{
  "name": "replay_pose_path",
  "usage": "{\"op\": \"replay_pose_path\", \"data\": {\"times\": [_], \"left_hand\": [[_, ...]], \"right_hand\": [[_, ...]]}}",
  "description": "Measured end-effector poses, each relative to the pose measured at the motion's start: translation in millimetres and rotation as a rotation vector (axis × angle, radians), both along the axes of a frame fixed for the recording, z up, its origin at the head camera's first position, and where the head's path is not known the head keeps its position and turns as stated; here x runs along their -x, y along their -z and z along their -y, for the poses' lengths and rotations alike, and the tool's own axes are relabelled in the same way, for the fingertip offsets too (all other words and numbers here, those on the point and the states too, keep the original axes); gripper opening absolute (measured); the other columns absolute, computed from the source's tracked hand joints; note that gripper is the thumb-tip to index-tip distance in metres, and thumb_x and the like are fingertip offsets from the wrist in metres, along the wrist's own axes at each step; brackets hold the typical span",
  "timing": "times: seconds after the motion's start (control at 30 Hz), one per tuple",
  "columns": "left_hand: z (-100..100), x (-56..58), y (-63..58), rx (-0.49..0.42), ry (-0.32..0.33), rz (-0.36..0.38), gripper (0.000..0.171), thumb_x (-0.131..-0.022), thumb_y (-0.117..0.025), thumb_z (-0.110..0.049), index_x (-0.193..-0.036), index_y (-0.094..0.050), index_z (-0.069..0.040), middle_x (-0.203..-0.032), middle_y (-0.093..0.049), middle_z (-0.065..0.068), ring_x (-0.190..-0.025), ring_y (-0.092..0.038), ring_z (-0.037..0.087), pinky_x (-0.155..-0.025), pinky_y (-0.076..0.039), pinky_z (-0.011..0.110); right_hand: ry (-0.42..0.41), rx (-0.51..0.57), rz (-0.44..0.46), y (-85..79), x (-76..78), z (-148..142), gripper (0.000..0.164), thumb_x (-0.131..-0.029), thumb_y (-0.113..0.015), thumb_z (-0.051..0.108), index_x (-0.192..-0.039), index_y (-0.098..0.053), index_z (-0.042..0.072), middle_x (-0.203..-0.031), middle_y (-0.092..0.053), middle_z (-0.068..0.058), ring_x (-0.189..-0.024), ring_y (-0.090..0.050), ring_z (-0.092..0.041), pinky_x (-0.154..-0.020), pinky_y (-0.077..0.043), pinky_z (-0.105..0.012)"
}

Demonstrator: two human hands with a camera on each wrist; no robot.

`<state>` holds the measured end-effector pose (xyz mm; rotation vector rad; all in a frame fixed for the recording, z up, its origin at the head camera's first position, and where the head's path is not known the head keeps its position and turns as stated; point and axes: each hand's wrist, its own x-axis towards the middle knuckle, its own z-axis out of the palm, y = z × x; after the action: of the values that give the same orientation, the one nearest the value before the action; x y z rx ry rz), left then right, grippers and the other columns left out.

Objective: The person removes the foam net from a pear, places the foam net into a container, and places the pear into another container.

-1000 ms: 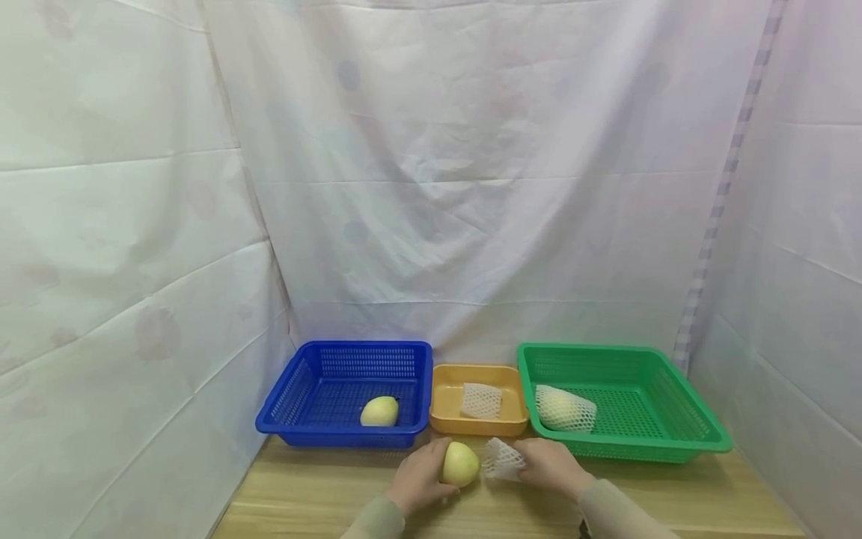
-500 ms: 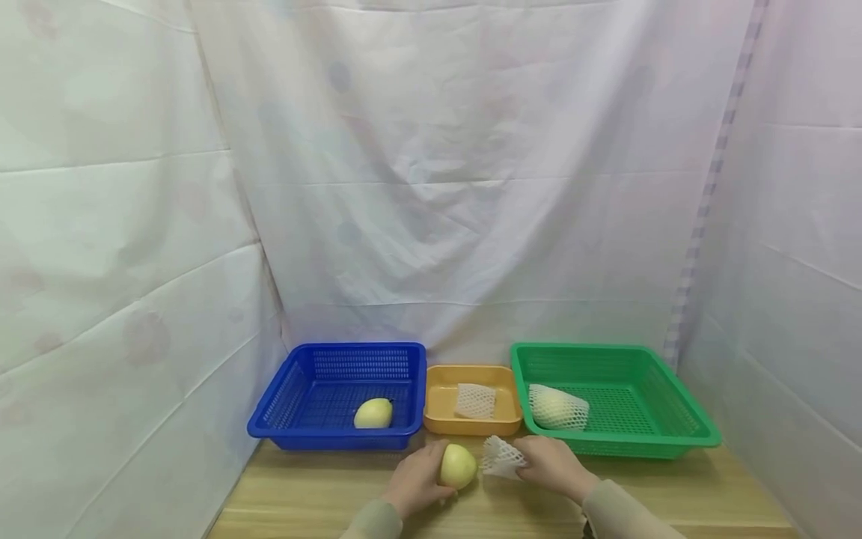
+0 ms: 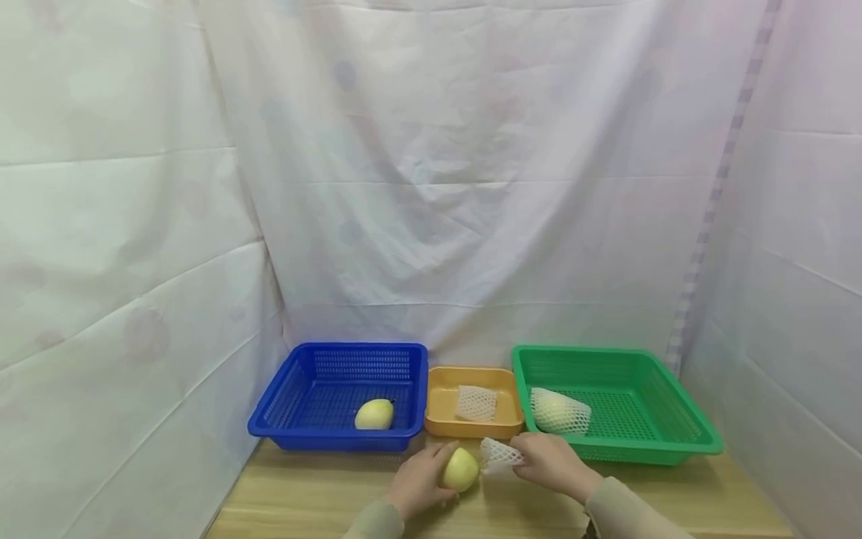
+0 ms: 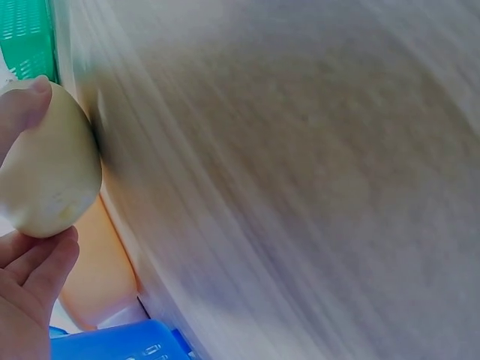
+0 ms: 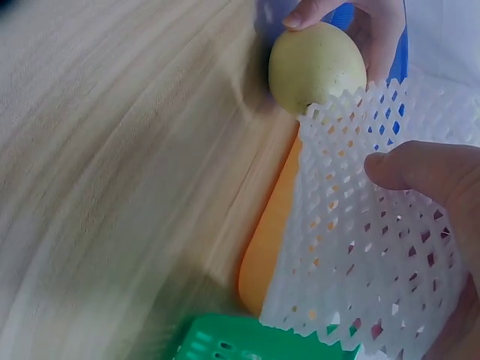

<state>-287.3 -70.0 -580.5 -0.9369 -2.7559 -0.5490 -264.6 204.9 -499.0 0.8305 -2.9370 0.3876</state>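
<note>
While in right grip's [image 3: 551,460] pinch, net sleeve [image 5: 337,240] crosswise, mouth toward pear [image 3: 461,471] in left grip's [image 3: 419,477] clasp.

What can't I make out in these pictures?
- Head view: the picture-left side of the held pear, covered by the left hand.
- Head view: the underside of the loose pear, hidden by the blue basket.
- Right wrist view: most fingers of the right hand, behind the foam net.
- Left wrist view: most of the green basket, cut off by the picture's edges.
</note>
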Motion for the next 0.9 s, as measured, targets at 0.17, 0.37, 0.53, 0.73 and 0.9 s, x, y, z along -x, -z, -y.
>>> {"op": "replay_pose_path", "data": {"times": [0.17, 0.37, 0.53, 0.73, 0.9], "left_hand": [[-2, 4.9, -1.1, 0.003, -0.006, 0.006, 0.083, -0.069, -0.084, -0.042, -0.141, -0.049, -0.019, -0.126, -0.06, 0.003, -0.109, -0.059, 0.022, -0.088, -0.05, 0.042], [-3, 5.8, -2.2, 0.004, -0.024, 0.02, 0.083, -0.069, -0.084, -0.042, -0.141, -0.049, -0.019, -0.125, -0.06, 0.004, -0.108, -0.06, 0.022, -0.088, -0.05, 0.042], [-3, 2.7, -2.9, -0.011, -0.022, 0.04, 0.082, -0.069, -0.084, -0.04, -0.14, -0.05, -0.017, -0.125, -0.061, 0.006, -0.107, -0.06, 0.023, -0.087, -0.051, 0.043], [-3, -0.6, -1.9, -0.013, -0.012, 0.012, 0.08, -0.07, -0.083, -0.042, -0.139, -0.051, -0.016, -0.124, -0.061, 0.006, -0.106, -0.061, 0.023, -0.086, -0.051, 0.042], [-3, -1.9, -3.7, -0.013, -0.025, 0.011, 0.081, -0.069, -0.084, -0.042, -0.139, -0.051, -0.015, -0.123, -0.062, 0.006, -0.105, -0.061, 0.023, -0.086, -0.051, 0.041]], "right_hand": [[0.003, -0.002, 0.005, -1.8, 2.2, -5, 0.016, -0.078, -0.075, 0.019, -0.078, -0.059, 0.023, -0.065, -0.046, 0.019, -0.056, -0.041, -0.002, -0.048, -0.037, -0.024], [0.002, -0.015, -0.007, -8.3, 1.7, -8, 0.018, -0.077, -0.075, 0.018, -0.078, -0.058, 0.024, -0.065, -0.046, 0.019, -0.055, -0.04, -0.002, -0.047, -0.036, -0.024], [-0.025, -0.057, -0.052, -17.0, 3.9, -9, 0.018, -0.077, -0.075, 0.017, -0.077, -0.058, 0.022, -0.065, -0.048, 0.018, -0.055, -0.04, -0.002, -0.048, -0.037, -0.024], [-0.047, -0.063, -0.095, -31.8, 17.0, -4, 0.021, -0.08, -0.075, 0.021, -0.075, -0.054, 0.023, -0.064, -0.047, 0.017, -0.054, -0.038, -0.002, -0.047, -0.036, -0.024], [-0.037, -0.047, -0.139, -44.1, 30.2, 6, 0.023, -0.082, -0.075, 0.023, -0.077, -0.052, 0.024, -0.065, -0.045, 0.016, -0.055, -0.038, -0.004, -0.049, -0.035, -0.025]]}}
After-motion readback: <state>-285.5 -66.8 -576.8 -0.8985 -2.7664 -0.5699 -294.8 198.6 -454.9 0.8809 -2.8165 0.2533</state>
